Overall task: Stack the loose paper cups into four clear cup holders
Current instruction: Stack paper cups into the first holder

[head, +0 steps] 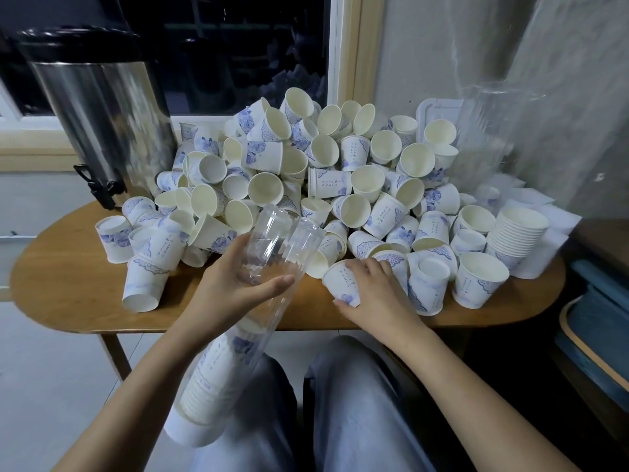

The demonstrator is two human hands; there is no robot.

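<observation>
Dozens of loose paper cups (340, 172), white with blue print, heaped on oval wooden table (68, 287). Left hand (235, 281) wraps clear ribbed plastic holder (286, 243), tilted, lower end on lap, nested cups (211, 379) inside. Right hand (377, 294) grips one tipped cup (340, 281) at pile's near edge.

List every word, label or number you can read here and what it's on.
No text is legible.
Loose paper cups: vertical columns of small dark script, too blurred to read.
Cup gripped by the right hand: same script, unreadable.
Clear cup holder in the left hand: no print.
Steel urn: no label shows.
</observation>
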